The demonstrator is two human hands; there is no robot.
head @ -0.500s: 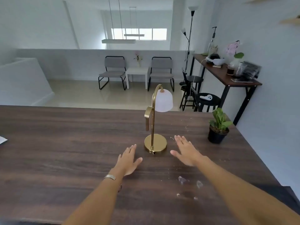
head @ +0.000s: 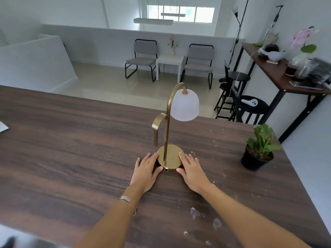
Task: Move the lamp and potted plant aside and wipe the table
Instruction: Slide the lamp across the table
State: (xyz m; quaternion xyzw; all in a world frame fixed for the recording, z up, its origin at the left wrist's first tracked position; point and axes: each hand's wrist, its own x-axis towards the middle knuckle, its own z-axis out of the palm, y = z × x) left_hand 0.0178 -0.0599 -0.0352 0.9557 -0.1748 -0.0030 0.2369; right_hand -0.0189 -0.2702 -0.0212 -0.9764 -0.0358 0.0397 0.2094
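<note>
A brass lamp [head: 171,155] with a white glass shade stands upright on the dark wooden table [head: 71,149], near its middle. My left hand [head: 146,171] lies flat on the table with its fingertips against the left rim of the lamp's round base. My right hand [head: 192,171] lies flat on the other side, fingers resting on the base's right rim. Both hands have their fingers extended and hold nothing. A small potted plant [head: 259,149] in a black pot sits at the table's right end, well apart from my hands.
Crumbs and pale smudges [head: 204,217] are scattered over the table's right part, around the lamp and nearer to me. A sheet's corner [head: 2,127] shows at the left edge. Behind the table there are stools [head: 250,108] and a side table [head: 279,74] along the right wall.
Both hands have moved forward and inward, from short of the lamp to touching its base on both sides. The lamp and the plant have not moved.
</note>
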